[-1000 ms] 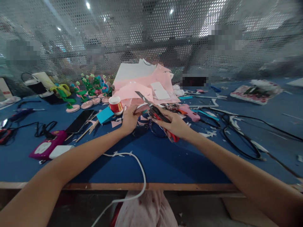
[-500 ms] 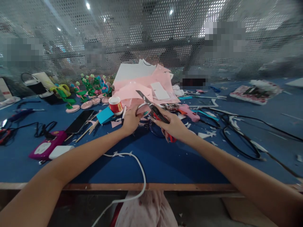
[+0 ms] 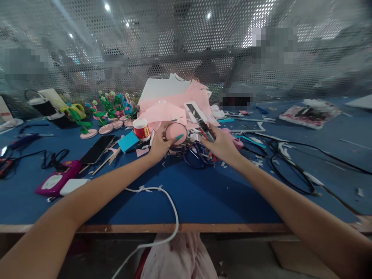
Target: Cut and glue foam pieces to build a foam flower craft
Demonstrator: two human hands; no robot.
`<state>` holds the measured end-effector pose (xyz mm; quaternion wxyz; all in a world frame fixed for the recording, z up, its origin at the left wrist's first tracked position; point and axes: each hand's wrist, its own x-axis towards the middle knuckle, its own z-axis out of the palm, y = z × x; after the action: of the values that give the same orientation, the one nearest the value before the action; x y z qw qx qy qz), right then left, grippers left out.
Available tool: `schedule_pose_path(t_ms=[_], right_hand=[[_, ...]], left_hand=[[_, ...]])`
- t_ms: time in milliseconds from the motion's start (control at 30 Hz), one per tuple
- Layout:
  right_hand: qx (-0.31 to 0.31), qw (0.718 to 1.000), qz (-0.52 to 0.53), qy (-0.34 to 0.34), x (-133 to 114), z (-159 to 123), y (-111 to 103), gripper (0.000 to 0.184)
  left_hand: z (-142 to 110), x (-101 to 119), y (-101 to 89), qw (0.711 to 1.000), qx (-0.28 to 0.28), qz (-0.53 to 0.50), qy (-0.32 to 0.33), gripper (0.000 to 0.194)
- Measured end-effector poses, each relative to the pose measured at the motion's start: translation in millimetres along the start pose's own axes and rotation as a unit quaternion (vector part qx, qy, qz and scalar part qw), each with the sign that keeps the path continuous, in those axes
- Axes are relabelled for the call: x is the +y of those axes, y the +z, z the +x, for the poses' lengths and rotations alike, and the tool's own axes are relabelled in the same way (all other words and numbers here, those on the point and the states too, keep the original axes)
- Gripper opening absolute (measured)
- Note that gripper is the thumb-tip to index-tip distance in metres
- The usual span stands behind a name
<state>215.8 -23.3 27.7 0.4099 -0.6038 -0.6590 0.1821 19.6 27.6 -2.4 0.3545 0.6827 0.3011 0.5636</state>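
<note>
My left hand (image 3: 161, 145) is closed around the edge of a round pink disc (image 3: 175, 131) with a dark rim, its thumb lying across the face. The disc is tilted up toward me, above the blue table. To the right of it, my right hand (image 3: 221, 144) grips scissors (image 3: 200, 121) with dark blades and a black and red handle. Their blades point up and away, apart from the disc. A red and white tub (image 3: 141, 129) stands left of my left hand. Under and between the hands lie blue-handled scissors (image 3: 194, 155) and paper scraps.
Pink and white sheets (image 3: 162, 110) are piled behind my hands. Green craft plants (image 3: 108, 112) on pink round bases stand at the left, near a phone (image 3: 98, 149) and a purple power socket (image 3: 59, 178). A pink glue gun (image 3: 236, 142) and black cable (image 3: 290, 178) lie right.
The scissors have moved right, away from the disc, and now point over the white piece behind. The disc has turned its pink face toward me.
</note>
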Motion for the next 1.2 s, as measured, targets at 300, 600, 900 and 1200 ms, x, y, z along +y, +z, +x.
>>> schedule_pose_path(t_ms=[300,600,900,1200], right_hand=[[0.071,0.993,-0.097,-0.016,5.9,6.6,-3.4,0.033],[0.085,0.969,-0.233,-0.016,18.1,17.0,-12.8,0.047],[0.193,0.937,-0.288,0.036,27.9,28.0,-38.0,0.034],[0.218,0.924,-0.287,0.125,39.9,33.8,-50.0,0.040]], left_hand=[[1.3,-5.2,-1.3,0.999,-0.006,0.042,0.004,0.079],[-1.3,0.0,-1.4,0.998,0.010,0.059,-0.011,0.077],[-6.3,1.4,0.3,0.977,0.021,0.202,-0.061,0.075],[-27.4,16.1,2.7,0.922,-0.051,0.382,0.025,0.071]])
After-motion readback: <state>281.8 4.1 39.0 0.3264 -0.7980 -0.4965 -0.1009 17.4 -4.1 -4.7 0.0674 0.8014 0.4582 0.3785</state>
